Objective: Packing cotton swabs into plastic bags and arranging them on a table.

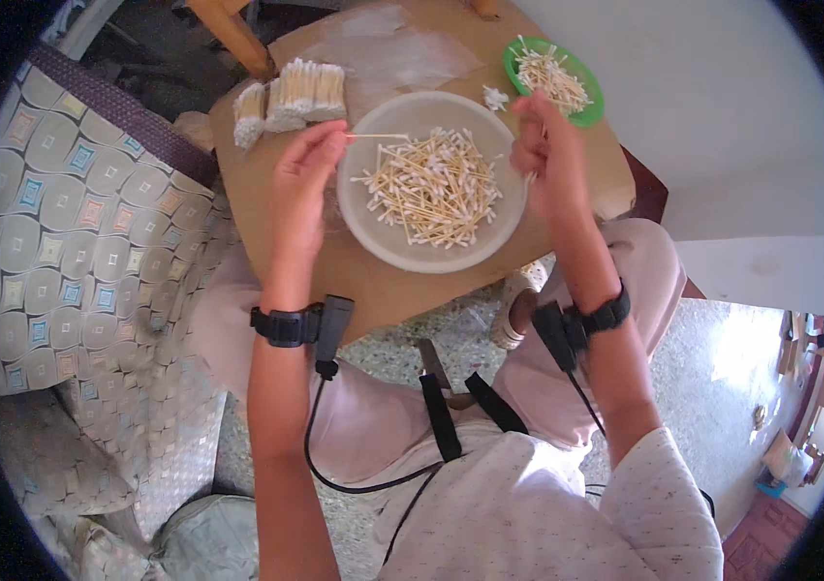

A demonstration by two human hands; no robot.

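My left hand [301, 184] pinches a single cotton swab [381, 136] by one end between thumb and fingertips. The swab points right, over the left rim of a wide whitish bowl [357, 225]. A loose heap of cotton swabs [434, 189] with pale wooden sticks lies in that bowl. My right hand [549, 155] is closed at the bowl's right rim, fingers curled. A small white bit shows below its fingers, but I cannot make out what it holds. Just beyond it, a green bowl [597, 101] contains more swabs [549, 76]. A small white cotton tuft [495, 98] lies between the bowls.
Packed bundles of swabs [307, 94] stand at the far left of the brown board [373, 295], near clear plastic bags [397, 58]. Wooden legs [233, 37] rise at the back. Patterned fabric [82, 242] hangs at left. Cables run from bands on both my wrists.
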